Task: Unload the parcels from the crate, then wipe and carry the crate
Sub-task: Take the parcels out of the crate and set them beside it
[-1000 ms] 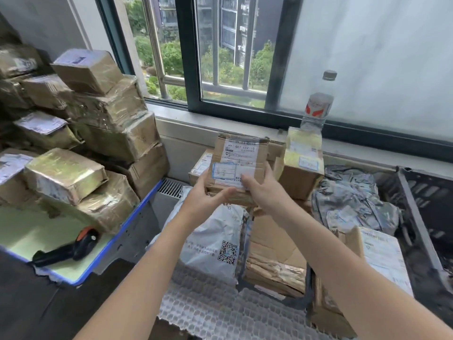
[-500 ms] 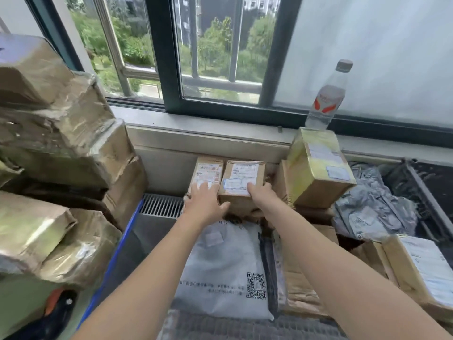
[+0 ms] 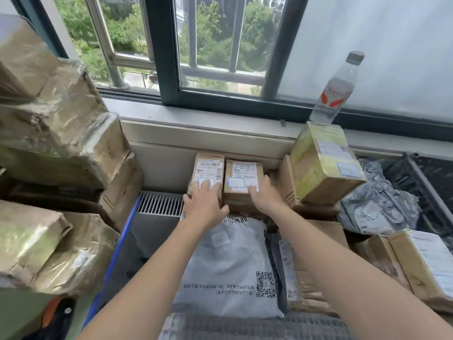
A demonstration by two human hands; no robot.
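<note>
Head view. Both my hands are stretched out to two small cardboard parcels that stand side by side, touching, at the far edge of the pile, against the wall under the windowsill (image 3: 208, 123). My left hand (image 3: 204, 204) lies flat on the left small box (image 3: 208, 165), fingers spread and nearly straight over its label, pressing down and not clasping. My right hand (image 3: 266, 196) rests the same way on the right small box (image 3: 242, 175): fingers straight across the label, thumb along the box's right edge. It looks loosened rather than gripping.

I judge these boxes light and stiff, with firm corners. One hand across the two long sides should hold each. Their paper labels look smooth, so I would pinch bare cardboard.

The grey mailer bag (image 3: 228, 261) just under my wrists looks soft and floppy. It will sag unless I take it from beneath or by two edges. The yellow-taped box (image 3: 323, 165), tilted on other cartons to the right, is glossy and probably slippery. It wants both palms on opposite faces.

The crate (image 3: 427, 185) is dark and sits at the right edge of the scene, with crumpled grey poly bags (image 3: 377, 204) against its left wall. How full it is I cannot tell. A water bottle (image 3: 335, 92) stands on the sill, and taped parcels (image 3: 61, 133) are stacked on the left.
</note>
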